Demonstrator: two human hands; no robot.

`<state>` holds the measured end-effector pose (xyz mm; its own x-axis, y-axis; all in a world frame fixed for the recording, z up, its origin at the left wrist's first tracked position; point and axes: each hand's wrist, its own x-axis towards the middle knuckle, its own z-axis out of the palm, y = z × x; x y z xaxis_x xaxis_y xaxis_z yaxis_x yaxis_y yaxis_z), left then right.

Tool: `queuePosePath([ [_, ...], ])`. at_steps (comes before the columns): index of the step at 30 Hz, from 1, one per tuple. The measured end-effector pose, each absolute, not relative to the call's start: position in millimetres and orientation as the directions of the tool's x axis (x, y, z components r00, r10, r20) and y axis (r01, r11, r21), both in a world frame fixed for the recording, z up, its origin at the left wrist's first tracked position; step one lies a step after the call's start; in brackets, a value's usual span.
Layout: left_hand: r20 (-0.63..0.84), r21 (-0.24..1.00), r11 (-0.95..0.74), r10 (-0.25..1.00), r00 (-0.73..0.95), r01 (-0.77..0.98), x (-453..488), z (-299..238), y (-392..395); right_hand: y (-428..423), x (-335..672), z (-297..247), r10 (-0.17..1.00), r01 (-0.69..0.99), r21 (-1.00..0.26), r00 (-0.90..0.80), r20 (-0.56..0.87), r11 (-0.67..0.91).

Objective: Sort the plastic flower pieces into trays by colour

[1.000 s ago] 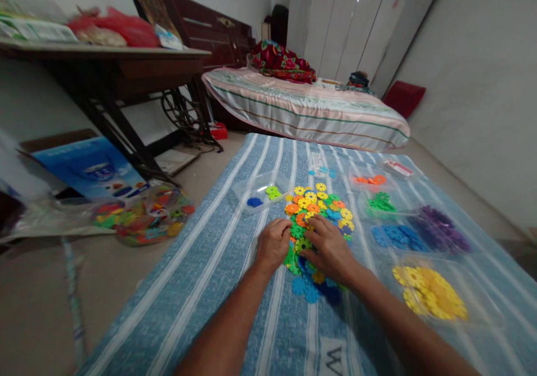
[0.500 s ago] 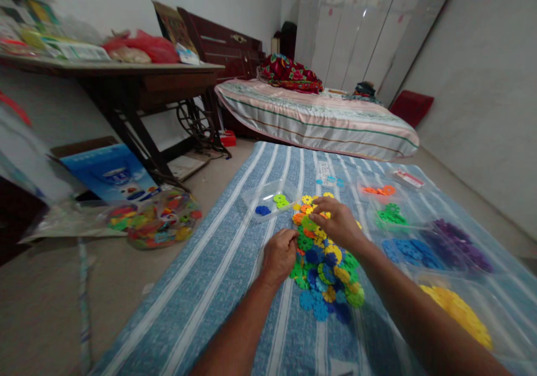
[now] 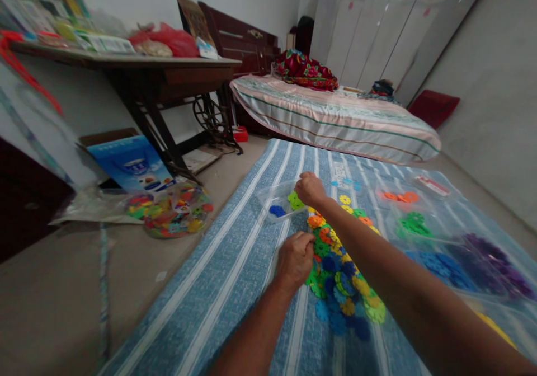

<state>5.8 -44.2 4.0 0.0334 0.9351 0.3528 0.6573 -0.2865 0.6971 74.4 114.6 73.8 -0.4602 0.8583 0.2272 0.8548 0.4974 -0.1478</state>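
A pile of coloured plastic snowflake discs (image 3: 335,264) lies on the blue striped cloth (image 3: 218,286). My left hand (image 3: 296,259) rests at the pile's left edge, fingers curled down onto the discs. My right hand (image 3: 309,188) reaches forward over a clear plastic tray (image 3: 274,200) that holds light-green discs (image 3: 295,201) and a blue disc (image 3: 277,211). Its fingers are closed just above the green ones; what they hold is hidden.
Clear trays to the right hold sorted discs: orange (image 3: 398,197), green (image 3: 413,223), blue (image 3: 438,264), purple (image 3: 495,258). A bag of mixed discs (image 3: 172,211) lies on the floor at left beside a blue box (image 3: 132,163). A sewing-machine table (image 3: 138,79) and a mattress (image 3: 331,116) stand behind.
My right hand left the pile and moved forward and left to the clear tray with the green discs. My left hand stayed at the pile's edge. The view shifted slightly left.
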Motion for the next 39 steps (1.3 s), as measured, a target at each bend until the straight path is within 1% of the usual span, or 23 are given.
queuePosePath([
  [3,0.341,0.708,-0.279,0.939,0.032,0.649,6.2,4.6,-43.7,112.6,81.3,80.2,0.851,0.851,-0.157,-0.451,0.268,0.501],
  [5,0.327,0.730,-0.267,0.945,0.022,0.629,6.2,6.1,-43.4,102.4,89.6,85.5,0.824,0.828,-0.177,-0.457,0.336,0.532],
  [9,0.256,0.811,-0.194,0.966,-0.037,0.552,4.6,9.0,-42.4,53.1,115.1,84.6,0.692,0.709,-0.210,-0.504,0.516,0.673],
  [11,0.235,0.836,-0.176,0.971,-0.050,0.519,3.0,10.2,-41.2,18.6,129.5,75.5,0.652,0.667,-0.246,-0.466,0.599,0.703],
  [12,0.236,0.842,-0.179,0.970,-0.050,0.508,2.2,10.8,-40.2,1.2,136.0,69.5,0.646,0.653,-0.267,-0.451,0.616,0.709],
  [13,0.241,0.845,-0.186,0.969,-0.047,0.501,1.3,11.3,-39.1,-15.3,141.4,62.9,0.653,0.646,-0.289,-0.440,0.616,0.707],
  [16,0.251,0.848,-0.184,0.966,-0.070,0.497,-0.9,12.3,-35.6,-54.1,148.5,44.9,0.707,0.667,-0.324,-0.442,0.552,0.671],
  [20,0.242,0.848,-0.167,0.967,-0.086,0.503,-3.7,13.7,-32.2,-74.5,139.1,33.3,0.746,0.712,-0.264,-0.533,0.399,0.650],
  [22,0.239,0.847,-0.163,0.967,-0.089,0.506,-5.3,14.5,-30.4,-74.3,132.9,31.4,0.759,0.738,-0.234,-0.534,0.372,0.634],
  [27,0.211,0.846,-0.138,0.974,-0.085,0.515,-9.1,15.0,-24.5,-70.4,127.8,28.0,0.764,0.749,-0.243,-0.495,0.413,0.617],
  [31,0.201,0.839,-0.124,0.976,-0.089,0.529,-10.3,15.2,-23.1,-77.2,131.6,27.6,0.785,0.735,-0.324,-0.445,0.431,0.595],
  [34,0.191,0.843,-0.112,0.977,-0.097,0.526,-10.1,16.2,-23.9,-83.0,141.2,31.6,0.789,0.695,-0.399,-0.423,0.445,0.598],
  [37,0.194,0.846,-0.117,0.976,-0.095,0.520,-9.4,16.6,-24.8,-79.3,163.6,41.9,0.769,0.658,-0.435,-0.377,0.516,0.615],
  [39,0.199,0.844,-0.124,0.976,-0.090,0.522,-9.2,15.9,-24.8,-67.4,188.0,52.8,0.753,0.675,-0.420,-0.317,0.577,0.606],
])
